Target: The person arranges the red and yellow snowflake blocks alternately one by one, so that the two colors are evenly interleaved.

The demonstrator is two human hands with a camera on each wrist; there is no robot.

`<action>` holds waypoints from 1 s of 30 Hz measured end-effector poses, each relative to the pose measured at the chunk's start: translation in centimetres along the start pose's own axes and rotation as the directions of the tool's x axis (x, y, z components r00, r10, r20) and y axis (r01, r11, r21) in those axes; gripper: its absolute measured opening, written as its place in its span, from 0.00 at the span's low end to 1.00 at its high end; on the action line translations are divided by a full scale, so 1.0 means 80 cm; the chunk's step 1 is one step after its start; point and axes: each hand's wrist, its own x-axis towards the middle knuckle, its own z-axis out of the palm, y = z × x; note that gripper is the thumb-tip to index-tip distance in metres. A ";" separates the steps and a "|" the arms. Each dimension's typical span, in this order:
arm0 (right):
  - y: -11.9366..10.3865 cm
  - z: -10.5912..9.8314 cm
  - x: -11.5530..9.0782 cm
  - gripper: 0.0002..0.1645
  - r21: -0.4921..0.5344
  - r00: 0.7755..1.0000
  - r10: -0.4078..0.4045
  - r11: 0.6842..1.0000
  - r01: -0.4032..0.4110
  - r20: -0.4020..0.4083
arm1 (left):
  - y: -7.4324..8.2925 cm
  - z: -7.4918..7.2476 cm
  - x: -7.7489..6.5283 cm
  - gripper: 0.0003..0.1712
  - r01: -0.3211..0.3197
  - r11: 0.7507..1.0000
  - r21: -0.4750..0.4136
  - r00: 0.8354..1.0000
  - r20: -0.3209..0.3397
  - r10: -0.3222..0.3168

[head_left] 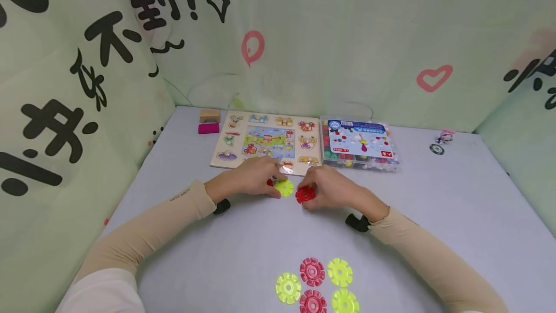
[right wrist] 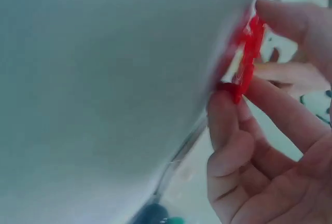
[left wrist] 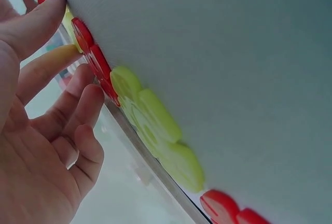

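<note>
Both hands are near the middle of the table in the head view. My left hand [head_left: 256, 177] pinches a yellow-green notched plastic disc [head_left: 284, 188] at its edges between thumb and index finger. Under that hand a red disc [head_left: 270, 182] partly shows; the left wrist view has a row with a red disc [left wrist: 96, 60], a larger-looking yellow-green disc [left wrist: 155, 128] and another red disc [left wrist: 228, 208]. To the right, my right hand [head_left: 332, 187] grips a red notched disc [head_left: 305, 194]. In the right wrist view this red disc [right wrist: 249, 58] stands tilted between thumb and fingers.
Nearer me lie several discs, including a red one [head_left: 312, 272] and a yellow-green one [head_left: 288, 288]. Behind the hands are a wooden picture puzzle board [head_left: 221, 144] and a clear box of parts [head_left: 360, 144]. Small blocks [head_left: 209, 128] and a small figure [head_left: 445, 136] stand farther back.
</note>
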 end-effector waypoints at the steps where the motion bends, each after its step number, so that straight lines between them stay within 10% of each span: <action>1: 0.004 0.000 0.002 0.22 -0.005 1.000 0.017 1.000 -0.017 -0.002 | 0.000 0.000 0.000 0.33 0.002 1.000 -0.002 1.000 0.002 -0.002; 21: -0.009 -0.002 -0.014 0.32 -0.033 0.994 0.106 0.994 -0.106 -0.003 | 0.003 -0.001 0.004 0.32 -0.035 0.998 -0.043 0.999 -0.015 0.035; 30: -0.089 0.031 -0.080 0.27 -0.029 0.978 -0.171 0.984 0.176 0.120 | 0.025 0.000 0.022 0.31 -0.119 0.993 -0.001 0.993 -0.026 0.119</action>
